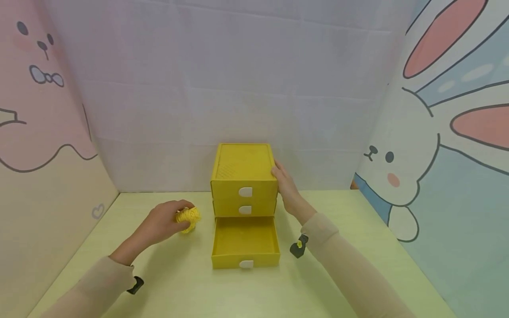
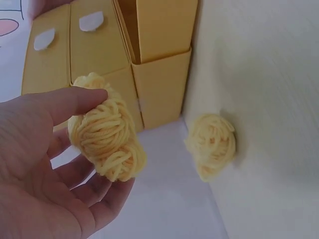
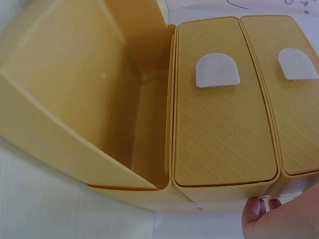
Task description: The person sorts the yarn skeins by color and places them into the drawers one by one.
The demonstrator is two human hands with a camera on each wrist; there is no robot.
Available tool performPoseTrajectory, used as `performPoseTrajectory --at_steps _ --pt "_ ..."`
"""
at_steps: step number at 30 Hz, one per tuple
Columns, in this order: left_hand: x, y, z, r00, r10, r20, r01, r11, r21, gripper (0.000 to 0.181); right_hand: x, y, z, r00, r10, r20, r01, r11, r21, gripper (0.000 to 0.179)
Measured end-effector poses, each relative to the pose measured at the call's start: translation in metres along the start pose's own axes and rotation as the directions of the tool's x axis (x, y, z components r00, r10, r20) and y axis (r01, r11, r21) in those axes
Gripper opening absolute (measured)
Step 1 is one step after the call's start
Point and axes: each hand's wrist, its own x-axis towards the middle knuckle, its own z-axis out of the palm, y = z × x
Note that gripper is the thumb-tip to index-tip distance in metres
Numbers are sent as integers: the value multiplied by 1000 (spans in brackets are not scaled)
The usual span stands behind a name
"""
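Observation:
My left hand (image 1: 169, 221) holds a yellow ball of yarn (image 2: 107, 132) between thumb and fingers, left of the small yellow drawer cabinet (image 1: 244, 161). A second yellow ball of yarn (image 2: 212, 144) lies on the table beyond it in the left wrist view. The cabinet stands upright with white tabs on its drawers. Its bottom drawer (image 1: 245, 260) is pulled out and bare inside; the two drawers above are closed. My right hand (image 1: 288, 192) rests against the cabinet's right side near the top, its fingertips partly hidden.
The cabinet stands on a pale yellow-green table (image 1: 179, 282), close to a white cloth backdrop (image 1: 238, 79). A panel with a cartoon rabbit (image 1: 409, 163) borders the right side, and a cartoon-printed panel (image 1: 43, 101) borders the left.

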Motion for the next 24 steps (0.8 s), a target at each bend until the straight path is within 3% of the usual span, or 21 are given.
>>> performPoseTrajectory --at_steps 13,20,24 --pt "17 43 9 991 128 26 -127 990 -61 39 3 2 0 1000 14 -16 -14 1000 -9 63" --pt "31 70 27 971 230 59 -227 972 -54 34 3 2 0 1000 0 -12 0 1000 4 62" --pt "41 84 43 955 274 116 -271 962 -35 35 4 3 0 1000 1 -19 -1 1000 -1 62"
